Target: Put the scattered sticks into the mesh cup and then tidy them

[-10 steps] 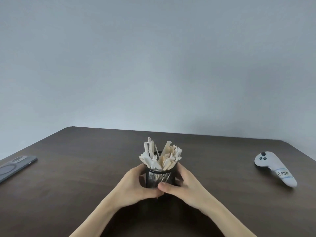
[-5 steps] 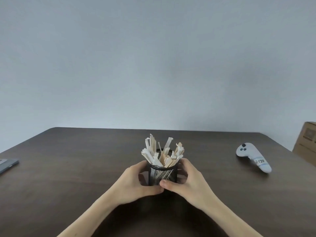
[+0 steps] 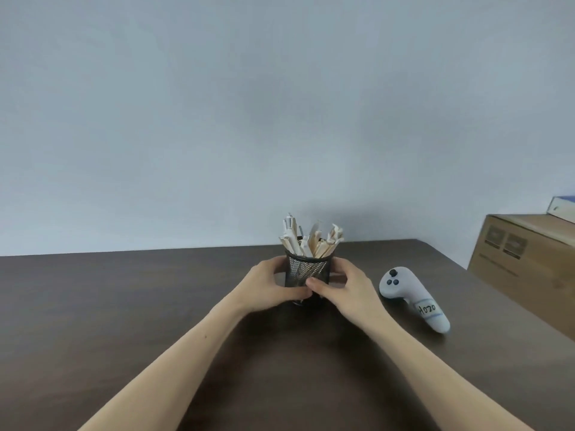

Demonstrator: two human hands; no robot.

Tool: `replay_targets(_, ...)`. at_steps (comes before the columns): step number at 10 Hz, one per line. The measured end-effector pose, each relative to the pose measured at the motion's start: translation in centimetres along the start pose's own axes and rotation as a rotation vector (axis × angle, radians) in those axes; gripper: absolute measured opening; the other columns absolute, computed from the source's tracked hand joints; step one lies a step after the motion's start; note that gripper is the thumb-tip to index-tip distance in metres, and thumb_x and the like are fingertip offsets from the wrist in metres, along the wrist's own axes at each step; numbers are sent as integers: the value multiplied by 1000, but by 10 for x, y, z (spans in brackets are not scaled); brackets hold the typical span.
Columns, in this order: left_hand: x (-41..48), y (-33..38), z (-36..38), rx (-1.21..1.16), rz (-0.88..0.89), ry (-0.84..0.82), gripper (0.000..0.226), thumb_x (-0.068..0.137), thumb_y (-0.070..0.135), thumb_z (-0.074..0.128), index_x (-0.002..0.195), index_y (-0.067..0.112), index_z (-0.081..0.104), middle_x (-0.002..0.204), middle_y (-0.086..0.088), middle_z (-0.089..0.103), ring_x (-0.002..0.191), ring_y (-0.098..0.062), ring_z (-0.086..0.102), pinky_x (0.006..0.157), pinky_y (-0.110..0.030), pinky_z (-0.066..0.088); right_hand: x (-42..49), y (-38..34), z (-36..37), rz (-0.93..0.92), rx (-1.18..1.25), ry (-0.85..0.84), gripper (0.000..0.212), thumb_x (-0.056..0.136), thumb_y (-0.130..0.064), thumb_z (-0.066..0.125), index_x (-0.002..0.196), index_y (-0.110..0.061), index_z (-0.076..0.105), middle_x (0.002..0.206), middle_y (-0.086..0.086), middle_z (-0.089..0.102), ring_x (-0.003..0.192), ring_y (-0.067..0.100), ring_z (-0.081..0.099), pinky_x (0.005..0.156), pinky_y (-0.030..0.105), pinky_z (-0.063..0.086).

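Now I see pale wooden sticks all in black wire-mesh cup; left hand, right hand clasp cup. Loading done, tidying left.

Black mesh cup upright on dark table, near its far edge, clasped between my left hand and right hand. Pale wooden sticks all inside, standing unevenly, tops fanned above the rim at mixed heights and leans
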State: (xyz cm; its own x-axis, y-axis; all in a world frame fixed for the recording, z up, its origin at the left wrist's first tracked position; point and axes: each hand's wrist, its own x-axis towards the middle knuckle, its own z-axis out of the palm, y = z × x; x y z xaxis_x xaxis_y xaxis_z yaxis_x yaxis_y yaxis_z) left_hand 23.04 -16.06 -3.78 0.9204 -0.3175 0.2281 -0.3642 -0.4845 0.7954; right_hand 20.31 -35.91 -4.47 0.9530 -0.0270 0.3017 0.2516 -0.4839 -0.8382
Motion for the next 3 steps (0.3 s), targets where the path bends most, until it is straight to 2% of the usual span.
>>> replay_targets(1, 21, -7, 6, -6, -6, 23, 53, 74, 39, 87, 124, 32, 70, 112, 15, 77, 55, 18, 58, 60, -17, 45, 18, 10, -1, 2, -8, 27, 52, 79, -35, 84, 126, -19, 67, 117, -9, 74, 111, 9, 67, 102, 39, 53)
replay_targets(2, 30, -10, 9, 5, -6, 33, 56, 75, 39, 88, 127, 32, 69, 118, 14, 76, 56, 17, 59, 59, -14, 45, 20, 12, 0, 3, 10, 18, 50, 83, -33, 81, 130, -20, 66, 121, -9, 72, 116, 8, 65, 104, 35, 49)
replay_targets(3, 19, -10, 8, 31, -37, 45, 89, 66, 52, 90, 145, 29, 56, 139, 13, 66, 107, 5, 69, 82, -18, 51, 9, 8, 1, 19, -15, 6, 57, 87, -34, 77, 139, -18, 57, 126, -12, 63, 124, 6, 56, 97, 21, 39)
